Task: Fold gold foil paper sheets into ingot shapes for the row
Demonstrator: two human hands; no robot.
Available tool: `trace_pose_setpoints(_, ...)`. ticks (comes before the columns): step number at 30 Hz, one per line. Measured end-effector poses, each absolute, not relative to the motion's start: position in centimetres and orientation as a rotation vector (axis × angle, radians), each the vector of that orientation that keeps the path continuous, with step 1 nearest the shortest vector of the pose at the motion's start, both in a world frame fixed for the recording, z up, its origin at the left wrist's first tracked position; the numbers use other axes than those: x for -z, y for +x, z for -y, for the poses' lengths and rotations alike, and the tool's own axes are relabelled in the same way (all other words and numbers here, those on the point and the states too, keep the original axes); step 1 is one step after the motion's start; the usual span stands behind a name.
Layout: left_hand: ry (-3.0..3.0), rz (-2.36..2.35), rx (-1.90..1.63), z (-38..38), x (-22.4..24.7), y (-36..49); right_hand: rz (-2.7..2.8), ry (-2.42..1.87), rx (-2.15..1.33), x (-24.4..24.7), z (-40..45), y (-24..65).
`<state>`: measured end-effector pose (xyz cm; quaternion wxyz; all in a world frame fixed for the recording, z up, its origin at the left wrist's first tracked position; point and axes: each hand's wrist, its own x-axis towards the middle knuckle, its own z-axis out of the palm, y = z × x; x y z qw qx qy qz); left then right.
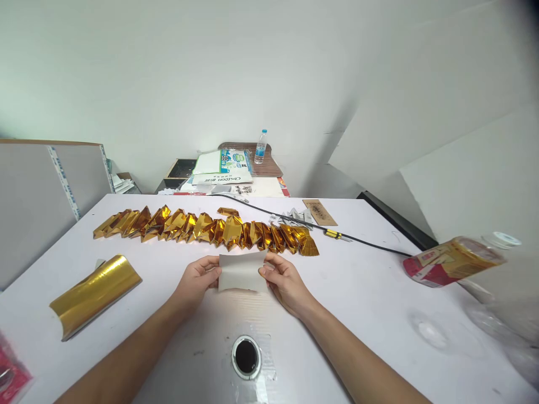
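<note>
A small pale grey sheet of paper (242, 271) is held up above the white table, its near side plain. My left hand (197, 280) pinches its left edge between thumb and fingers. On the opposite edge, my right hand (286, 280) grips it the same way. Just beyond the sheet runs a long row of folded gold foil paper pieces (202, 227), standing close against one another. To the left of my left arm lies a curled stack of gold foil paper (96, 294).
A black cable (269, 211) with a yellow tag crosses the table (362, 331) behind the gold row. At right stands a large bottle (457, 259) with a white cap. A round dark-centred hole (246, 357) sits between my forearms. A brown card (320, 212) lies at the back.
</note>
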<state>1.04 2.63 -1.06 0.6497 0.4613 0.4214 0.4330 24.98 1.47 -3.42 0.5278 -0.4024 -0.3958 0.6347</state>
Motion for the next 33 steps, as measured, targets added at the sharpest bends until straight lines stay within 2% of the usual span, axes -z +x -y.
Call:
trace_pose_setpoints(11,0.997,-0.788,-0.978,-2.4,-0.1,0.6,0.920,-0.912,-1.517,3.5,-1.6,24.7)
trace_pose_setpoints(18,1.157,-1.009,-1.022,-2.1,0.6,1.5,0.979,-0.843,-1.507,2.7,-1.2,24.5)
trace_pose_setpoints(22,1.206,-1.058,-1.042,-1.8,0.8,1.9,1.227,-0.737,-1.381,2.4,-0.3,24.1)
trace_pose_setpoints(27,1.294,-1.041,-1.078,-1.4,0.4,1.9,1.222,-1.032,-1.279,2.2,0.3,23.6)
trace_pose_setpoints(33,1.291,-0.796,-1.153,-0.4,-0.1,1.4,1.213,-1.175,-1.213,2.7,0.0,23.7)
